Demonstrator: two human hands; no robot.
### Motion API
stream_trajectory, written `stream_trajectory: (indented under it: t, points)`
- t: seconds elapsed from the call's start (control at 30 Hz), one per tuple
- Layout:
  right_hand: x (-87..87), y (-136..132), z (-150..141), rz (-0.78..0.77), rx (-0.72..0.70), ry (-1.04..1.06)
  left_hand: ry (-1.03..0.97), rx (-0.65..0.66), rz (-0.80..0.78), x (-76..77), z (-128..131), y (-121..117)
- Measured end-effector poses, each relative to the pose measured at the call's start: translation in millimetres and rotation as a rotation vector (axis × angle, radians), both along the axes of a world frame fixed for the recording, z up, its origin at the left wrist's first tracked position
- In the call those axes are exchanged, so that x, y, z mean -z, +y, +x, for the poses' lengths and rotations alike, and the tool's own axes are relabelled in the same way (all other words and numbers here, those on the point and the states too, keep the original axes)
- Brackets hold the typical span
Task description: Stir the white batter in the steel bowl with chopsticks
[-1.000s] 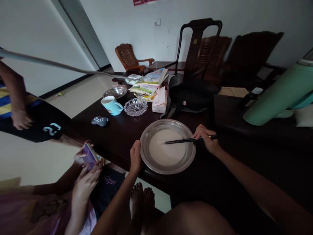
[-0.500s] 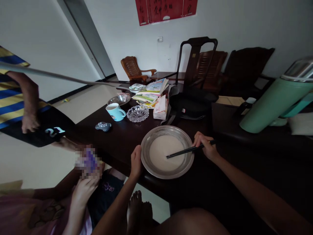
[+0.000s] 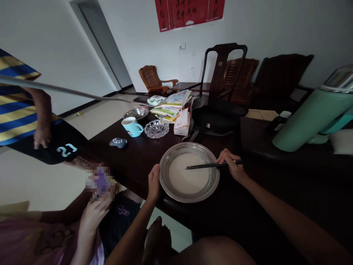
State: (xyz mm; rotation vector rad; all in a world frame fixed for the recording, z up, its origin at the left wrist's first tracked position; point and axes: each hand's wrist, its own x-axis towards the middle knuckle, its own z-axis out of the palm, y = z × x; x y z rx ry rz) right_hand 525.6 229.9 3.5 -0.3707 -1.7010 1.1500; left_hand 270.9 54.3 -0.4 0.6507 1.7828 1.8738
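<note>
A wide metal bowl (image 3: pixel 162 180) stands on the dark table and holds a pale, milky liquid (image 3: pixel 187 180). My left hand (image 3: pixel 154 182) grips the bowl's left rim, thumb on top. On the other side, my right hand (image 3: pixel 231 163) is closed round a pair of dark chopsticks (image 3: pixel 202 166) near the bowl's right rim. The chopsticks lie nearly level across the bowl, pointing left, with their tips at the liquid. Whether the tips dip below its surface I cannot tell.
Behind the bowl are a glass dish (image 3: pixel 156 129), a blue mug (image 3: pixel 132 127), a game controller (image 3: pixel 118 143), a tissue pack (image 3: pixel 182 125), books (image 3: pixel 176 99) and a black bag (image 3: pixel 217 119). A green flask (image 3: pixel 309 117) stands right. Two people are at the left.
The chopstick tips have shifted up and slightly left across the liquid, so the chopsticks lie flatter. My left hand stays on the bowl's rim.
</note>
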Motion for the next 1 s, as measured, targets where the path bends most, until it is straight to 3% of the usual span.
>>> stream_trajectory:
  t: [0.1,0.23,0.43,0.6,0.77,0.93,1.0]
  points:
    - [-1.2,0.0,-0.1,-0.046,-0.006,0.100,0.004,-0.015,-0.006,0.2,-0.4,0.1]
    - [-5.2,-3.5,-0.4,0.024,-0.077,-0.072,0.026,-0.007,-0.003,-1.0,-0.5,0.3]
    - [-4.7,-2.9,0.4,-0.002,0.004,0.099,0.040,-0.002,-0.003,0.5,-0.7,-0.1]
    - [-3.5,-6.3,-0.6,-0.031,-0.023,-0.061,0.012,0.011,0.007,1.5,0.0,-0.5]
    - [-3.9,-5.3,-1.5,-0.142,0.065,0.116,0.022,0.010,0.000,-2.6,1.6,-0.1]
    - [-3.5,-7.6,-0.9,-0.085,0.031,-0.080,0.017,0.015,0.017,-0.5,1.1,0.4]
    - [-3.6,-6.9,-0.2,-0.122,0.081,-0.031,0.020,0.018,0.022,1.2,1.1,0.4]
